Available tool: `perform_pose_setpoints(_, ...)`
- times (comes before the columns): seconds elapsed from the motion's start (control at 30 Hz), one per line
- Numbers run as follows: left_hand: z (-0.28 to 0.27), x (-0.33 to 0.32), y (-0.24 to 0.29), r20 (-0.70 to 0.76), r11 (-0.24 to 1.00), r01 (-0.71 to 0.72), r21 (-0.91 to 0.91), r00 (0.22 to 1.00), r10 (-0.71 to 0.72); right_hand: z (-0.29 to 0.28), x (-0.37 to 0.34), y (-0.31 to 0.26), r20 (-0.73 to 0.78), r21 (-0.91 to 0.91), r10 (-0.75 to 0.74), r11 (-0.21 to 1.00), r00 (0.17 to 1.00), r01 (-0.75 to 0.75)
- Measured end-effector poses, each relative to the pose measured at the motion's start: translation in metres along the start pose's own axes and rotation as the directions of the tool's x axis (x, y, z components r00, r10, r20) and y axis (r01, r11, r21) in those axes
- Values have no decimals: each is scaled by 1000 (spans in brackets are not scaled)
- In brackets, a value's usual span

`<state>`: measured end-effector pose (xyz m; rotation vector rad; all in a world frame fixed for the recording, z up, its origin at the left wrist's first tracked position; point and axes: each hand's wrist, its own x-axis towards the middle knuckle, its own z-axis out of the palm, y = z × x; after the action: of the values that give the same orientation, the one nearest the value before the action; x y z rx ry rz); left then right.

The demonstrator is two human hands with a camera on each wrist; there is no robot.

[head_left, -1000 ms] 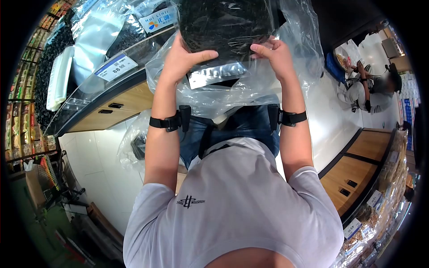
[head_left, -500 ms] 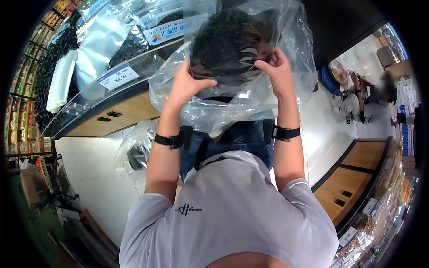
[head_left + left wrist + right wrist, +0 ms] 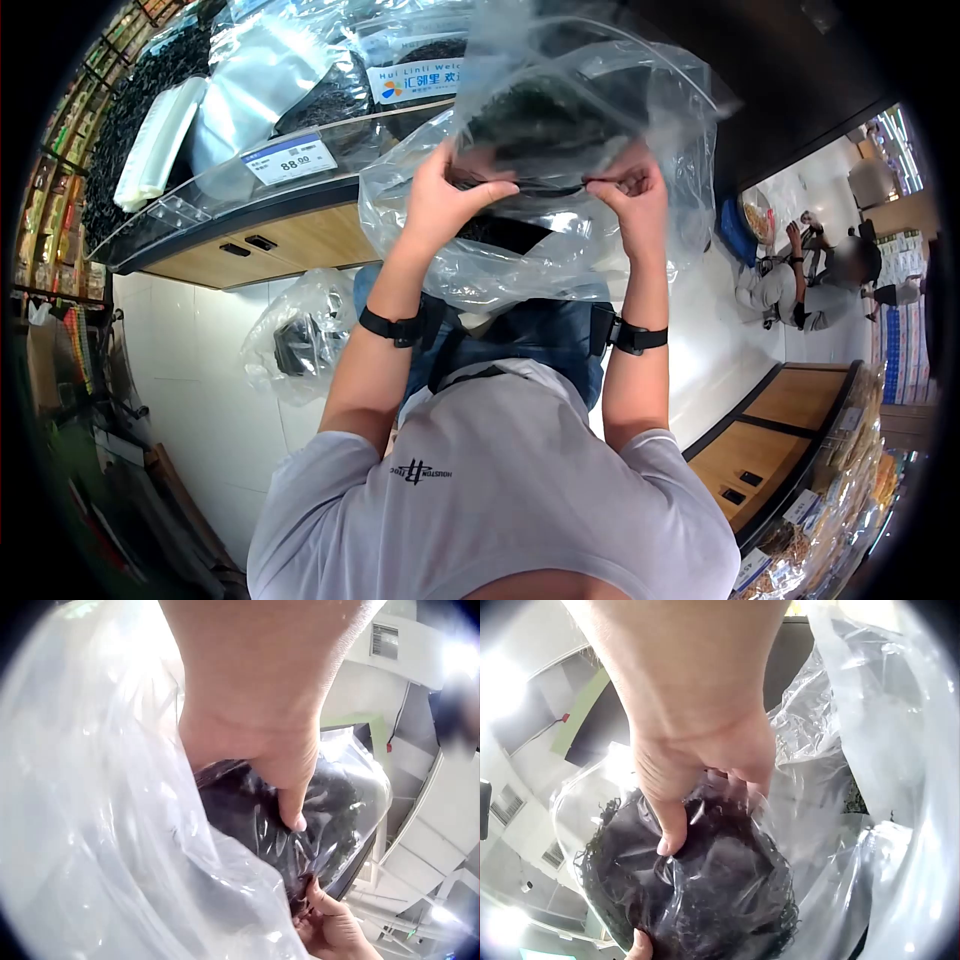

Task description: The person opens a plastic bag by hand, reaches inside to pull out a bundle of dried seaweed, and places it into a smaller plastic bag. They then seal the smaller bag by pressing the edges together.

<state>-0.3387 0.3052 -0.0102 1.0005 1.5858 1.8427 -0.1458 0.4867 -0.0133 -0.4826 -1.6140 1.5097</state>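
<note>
A clear plastic packet of dark, stringy dried food [image 3: 550, 115], seaweed-like in look, is held up in front of the person's body. Its near edge is gripped at the left by the left hand [image 3: 447, 200], thumb on the facing side. At the right side the right hand [image 3: 635, 205] pinches the same edge, fingers behind the film. In the right wrist view the right thumb [image 3: 672, 829] presses into creased film over the dark contents. Below and around the packet spreads a large, loose clear bag [image 3: 560, 265], over the person's thighs.
To the left stands a display counter with a clear front rail, a price tag [image 3: 290, 160] and bagged dark goods. Another clear bag [image 3: 300, 345] with something dark inside lies on the white floor. Wooden cabinets [image 3: 775, 435] line the right; another person [image 3: 800, 285] is beyond.
The packet has tilted, so more of its clear upper end shows and less of its dark face. Both hands sit lower in the head view, keeping their hold.
</note>
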Motion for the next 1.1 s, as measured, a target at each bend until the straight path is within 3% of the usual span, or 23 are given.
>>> perform_pose_setpoints(0.07,0,1,2,52,978,-66,197,997,56,-12,3,7,10,-112,24,993,1000,-23)
perform_pose_setpoints(0.1,2,-1,4,48,979,-64,194,997,56,-17,3,8,15,-115,26,993,1000,-24)
perform_pose_setpoints(0.17,7,-4,11,-50,921,-254,296,958,281,-22,3,6,75,-227,61,973,995,-43)
perform_pose_setpoints(0.23,9,-3,24,-42,925,-257,281,959,279,-20,1,3,60,-278,53,960,997,-35)
perform_pose_setpoints(0.33,8,-1,26,-20,924,-262,279,960,278,-13,0,-17,142,-202,39,979,989,-10)
perform_pose_setpoints(0.4,11,-1,20,-9,922,-259,287,962,273,-4,3,-26,109,-23,-279,959,954,283)
perform_pose_setpoints(0.47,17,-1,13,-7,975,-224,-4,975,224,-5,3,-19,66,-74,-285,954,956,290)
perform_pose_setpoints(0.5,17,-1,13,-3,975,-223,-5,975,223,-6,2,-15,26,-121,-294,948,955,295)
perform_pose_setpoints(0.57,14,-3,14,5,946,-281,160,959,284,-9,-3,-12,-22,-165,-266,952,964,259)
perform_pose_setpoints(0.63,17,-4,12,-8,962,-252,103,967,255,-9,-4,-5,-65,-204,-233,955,970,216)
perform_pose_setpoints(0.7,15,-3,9,-17,974,-223,49,974,224,-11,-2,4,-75,-241,-307,929,949,281)
perform_pose_setpoints(0.77,10,0,8,49,855,-361,373,928,370,-16,-3,7,-89,-322,-263,920,961,222)
perform_pose_setpoints(0.83,7,-1,10,37,862,-340,375,935,353,-18,-6,7,-104,-399,-218,903,970,160)
perform_pose_setpoints(0.9,6,0,15,24,870,-318,377,942,334,-14,-7,-3,-112,-161,-11,987,994,-8)
perform_pose_setpoints(0.93,7,2,19,33,860,-384,336,917,397,-13,-4,-3,-110,-159,-8,987,994,-10)
perform_pose_setpoints(1.0,13,4,22,36,848,-439,297,893,449,-10,-2,-3,41,-208,-231,950,972,234)
perform_pose_setpoints(1.03,15,7,24,11,866,-419,272,901,433,-9,-2,-6,44,-207,-227,951,973,231)
perform_pose_setpoints(1.1,19,10,25,-15,881,-402,249,908,419,0,0,-20,108,-151,-349,920,931,363)
